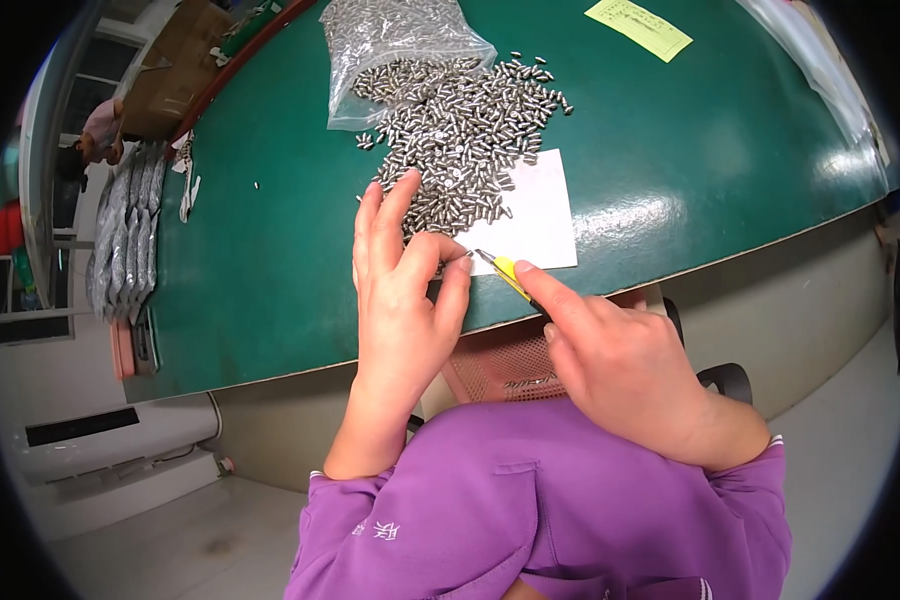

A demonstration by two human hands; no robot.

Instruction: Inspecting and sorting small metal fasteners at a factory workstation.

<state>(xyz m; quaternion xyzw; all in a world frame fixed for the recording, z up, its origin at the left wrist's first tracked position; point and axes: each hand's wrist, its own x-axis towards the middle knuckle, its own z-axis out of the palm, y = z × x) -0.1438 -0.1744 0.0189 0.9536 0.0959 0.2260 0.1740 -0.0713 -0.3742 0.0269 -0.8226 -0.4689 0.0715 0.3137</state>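
Note:
My left hand [400,275] is closed in a pinch, thumb against forefinger, around one small silver metal part [469,254]; its other fingers stretch toward the pile. In my right hand [615,345] is a yellow-and-black knife-like tool [508,272], its narrow metal tip pointing at the pinched part. Whether tip and part touch is too small to tell. A large heap of small pointed metal parts [460,150] lies just beyond my left hand. Under the heap's near right side is a white sheet of paper [545,215], with both fingertips and tool tip over its front edge.
An open clear plastic bag [410,35] of the same parts lies behind the heap on the green table [280,220]. A yellow slip [638,28] rests at the back right. Stacked filled bags [130,230] line the left. A pink basket [500,365] is below the front edge.

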